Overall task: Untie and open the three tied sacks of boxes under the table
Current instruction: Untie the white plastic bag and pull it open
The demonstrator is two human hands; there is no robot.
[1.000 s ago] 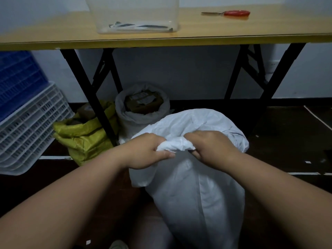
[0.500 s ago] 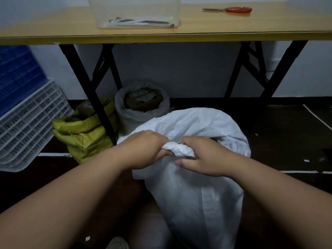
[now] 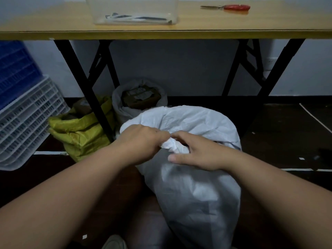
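Dim, bluish indoor picture, brightest along the top and murky below.

The table top catches the most light and shows a soft sheen, while the space under it falls into shade and the floor is nearly black with little detail. The white sack stands out pale against that dark, its lower folds greyed and smeared. Both forearms at the bottom corners look soft and stretched by the wide lens, and the table's edge bows slightly. The fingers are a little blurred. Fine grain lies over the shadows.
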